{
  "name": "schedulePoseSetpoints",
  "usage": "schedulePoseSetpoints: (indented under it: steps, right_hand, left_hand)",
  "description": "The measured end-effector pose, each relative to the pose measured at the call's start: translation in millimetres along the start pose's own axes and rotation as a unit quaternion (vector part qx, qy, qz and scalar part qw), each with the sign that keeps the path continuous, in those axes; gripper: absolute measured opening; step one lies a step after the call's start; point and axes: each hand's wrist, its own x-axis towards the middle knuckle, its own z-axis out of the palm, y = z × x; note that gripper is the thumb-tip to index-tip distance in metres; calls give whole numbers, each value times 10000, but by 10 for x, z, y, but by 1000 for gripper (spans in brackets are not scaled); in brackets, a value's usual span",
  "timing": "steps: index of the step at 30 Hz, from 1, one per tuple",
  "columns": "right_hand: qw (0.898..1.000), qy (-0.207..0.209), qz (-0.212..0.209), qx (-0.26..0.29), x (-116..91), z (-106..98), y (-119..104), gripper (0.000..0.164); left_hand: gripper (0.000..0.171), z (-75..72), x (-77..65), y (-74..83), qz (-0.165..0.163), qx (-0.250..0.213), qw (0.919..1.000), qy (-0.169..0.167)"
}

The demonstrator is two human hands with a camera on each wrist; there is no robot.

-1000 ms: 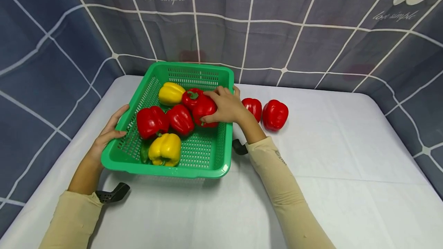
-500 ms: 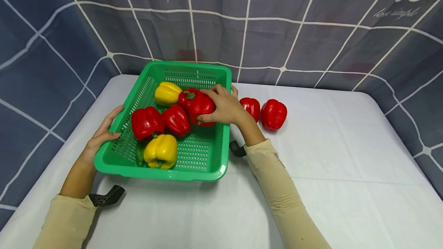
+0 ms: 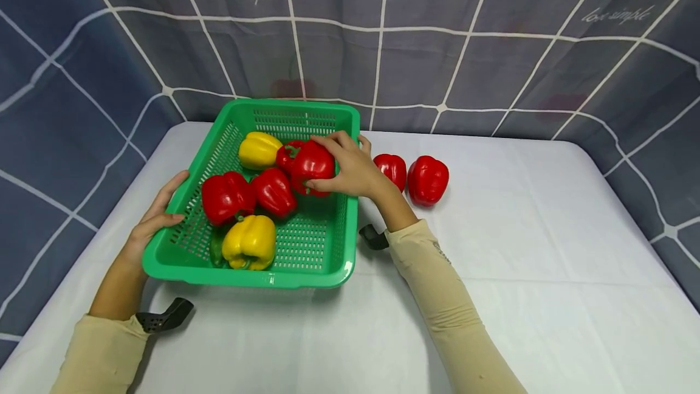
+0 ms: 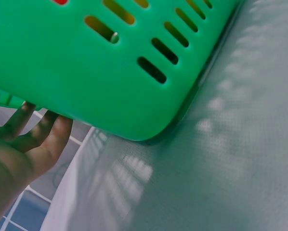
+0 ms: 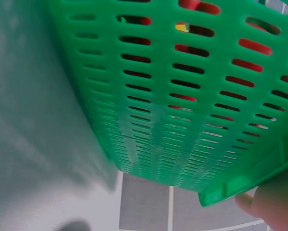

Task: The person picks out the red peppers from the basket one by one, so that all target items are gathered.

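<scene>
In the head view, a green plastic basket (image 3: 248, 278) stands on the white table. My left hand (image 3: 150, 224) holds its left rim, thumb over the edge; in the left wrist view, fingers (image 4: 55, 139) touch the rim from below. My right hand (image 3: 350, 166) reaches over the right rim and grips a red bell pepper (image 3: 313, 166) between thumb and fingers. Also in the basket are red bell peppers (image 3: 228, 197) (image 3: 274, 192), another partly hidden red one (image 3: 284, 157), yellow bell peppers (image 3: 259, 150) (image 3: 250, 242) and a mostly hidden green vegetable (image 3: 216, 248).
Two red bell peppers (image 3: 428, 180) (image 3: 391, 169) lie on the table (image 3: 519, 242) just right of the basket, one partly behind my right wrist. A grey checked curtain (image 3: 415, 72) rises along the table's back and sides.
The head view has shifted slightly, so most things appear further left. The red bell pepper in my right hand looks slightly raised and turned. My left hand keeps its hold on the basket.
</scene>
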Motion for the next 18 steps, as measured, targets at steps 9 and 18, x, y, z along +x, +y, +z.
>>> schedulePoseSetpoints:
  steps: [9,18]
  right_hand:
    - [9967,541,-243,558,-64,-52,33,77]
    - [9890,1157,-363,846,-182,-250,119,77]
  left_hand:
    - [69,-11,7,-9,23,-40,10000,-37]
    - [68,-15,13,-10,-2,-176,9998,-67]
